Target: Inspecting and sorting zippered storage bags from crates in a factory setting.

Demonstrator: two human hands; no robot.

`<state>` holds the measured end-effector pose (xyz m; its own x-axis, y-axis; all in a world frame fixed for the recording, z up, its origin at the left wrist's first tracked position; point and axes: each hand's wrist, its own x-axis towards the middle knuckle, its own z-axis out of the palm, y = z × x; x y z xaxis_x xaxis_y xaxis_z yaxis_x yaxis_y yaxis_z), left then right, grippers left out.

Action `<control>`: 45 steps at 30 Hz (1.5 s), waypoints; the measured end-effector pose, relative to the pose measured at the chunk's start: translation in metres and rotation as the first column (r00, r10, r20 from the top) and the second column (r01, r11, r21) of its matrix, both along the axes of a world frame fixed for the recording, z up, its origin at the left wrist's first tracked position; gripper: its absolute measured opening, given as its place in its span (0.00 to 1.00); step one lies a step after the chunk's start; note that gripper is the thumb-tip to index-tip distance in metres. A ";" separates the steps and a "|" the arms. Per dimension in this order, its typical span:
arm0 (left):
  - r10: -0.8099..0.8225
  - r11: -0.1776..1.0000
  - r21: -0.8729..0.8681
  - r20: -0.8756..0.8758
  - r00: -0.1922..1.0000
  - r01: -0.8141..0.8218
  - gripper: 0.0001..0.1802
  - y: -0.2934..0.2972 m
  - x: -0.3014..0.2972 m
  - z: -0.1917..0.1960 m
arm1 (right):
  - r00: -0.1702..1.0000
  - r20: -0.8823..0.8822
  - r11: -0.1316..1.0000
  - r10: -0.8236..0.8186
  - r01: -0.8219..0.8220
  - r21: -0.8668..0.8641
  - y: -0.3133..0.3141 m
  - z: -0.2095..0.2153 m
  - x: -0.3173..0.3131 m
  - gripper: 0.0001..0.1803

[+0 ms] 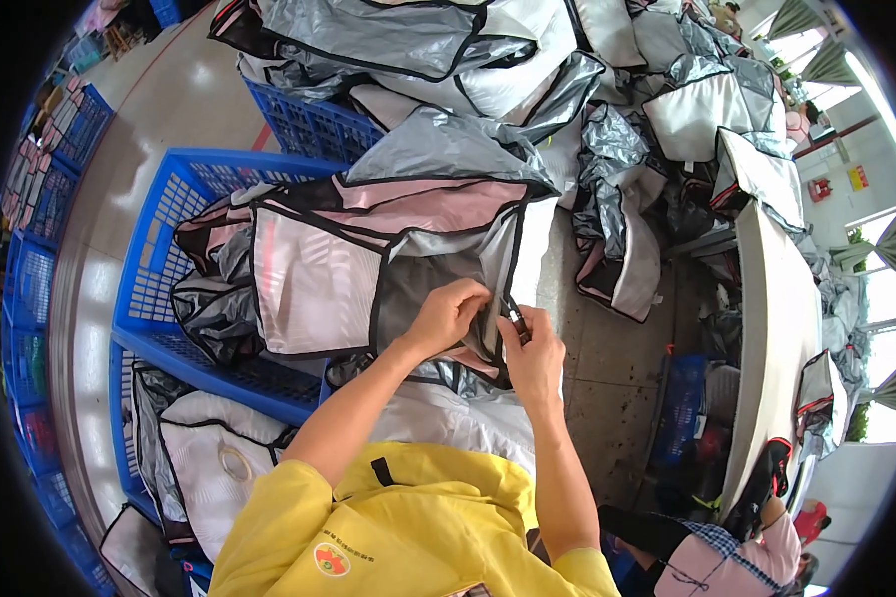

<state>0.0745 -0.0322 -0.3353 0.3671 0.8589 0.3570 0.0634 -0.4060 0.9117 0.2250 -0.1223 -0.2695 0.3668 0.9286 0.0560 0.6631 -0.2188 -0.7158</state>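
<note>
A white, pink and grey sewn fabric bag [314,284] with black edging lies spread before me, its grey lining partly showing. My left hand [448,316] is closed over the lining near the bag's right side, pinching the cloth; any thread between the fingertips is too small to see. Beside it, my right hand [536,358] grips small dark thread snips [516,320], their tip pointing up at the black-edged seam. The two hands are close together but apart.
A blue plastic crate [149,269] supports the bag's left part. Another crate [314,124] stands beyond, under heaped silver and white bags [408,35]. More bags fill a crate at lower left. A pale table [767,328] stands at right, with a person [727,557] near its end.
</note>
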 end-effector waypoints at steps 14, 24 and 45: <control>-0.094 0.878 -0.440 0.227 0.969 0.188 0.07 0.004 0.005 0.004 | 0.905 0.406 0.988 0.131 -0.152 0.019 0.017 0.025 0.000 0.09; -0.225 0.949 0.192 -0.147 0.963 0.251 0.02 -0.028 -0.016 0.020 | 0.985 0.144 0.995 -0.099 0.096 0.029 -0.005 -0.005 0.029 0.13; 0.474 0.880 0.457 -0.832 0.288 -0.127 0.14 -0.066 -0.191 0.057 | 0.829 -0.545 0.989 0.126 -0.065 0.131 -0.044 -0.009 -0.024 0.29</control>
